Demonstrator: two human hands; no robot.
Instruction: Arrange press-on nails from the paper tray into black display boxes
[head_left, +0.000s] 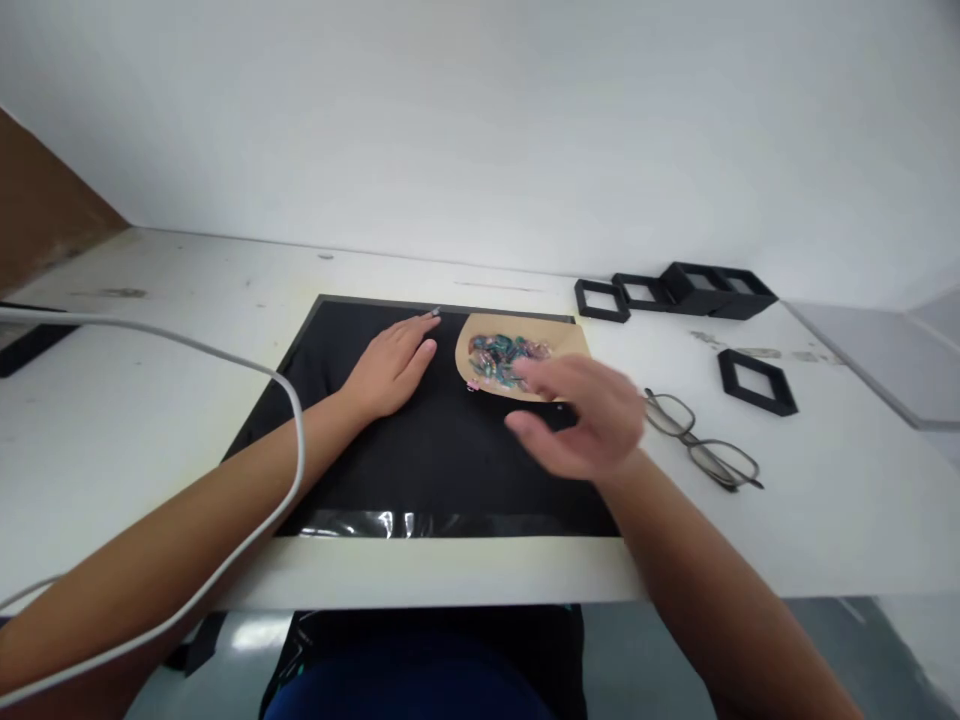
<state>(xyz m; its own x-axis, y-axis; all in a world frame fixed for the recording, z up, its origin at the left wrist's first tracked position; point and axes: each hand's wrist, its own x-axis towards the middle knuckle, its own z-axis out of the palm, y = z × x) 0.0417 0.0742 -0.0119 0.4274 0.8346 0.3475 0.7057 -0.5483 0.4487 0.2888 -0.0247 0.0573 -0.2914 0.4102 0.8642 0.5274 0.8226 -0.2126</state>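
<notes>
Hovering blurred and empty over a tan paper [525,345] heaped with small colourful clips [501,358], the right hand [589,420] is seen loosely open. The left hand [391,368] is pressed flat, fingers spread, on the black mat [420,460] — a careless sweep could scatter the pile, or the glasses [701,445] could be knocked along the desk [825,500].

White bench [150,400], surface scuffed and marked, set against a plain white wall [480,120]. Brown panel [37,200] at far left. Clear sheet [870,360] rests at the right end. Grey floor [750,650] shows beneath the front edge. Lighting even, soft.
</notes>
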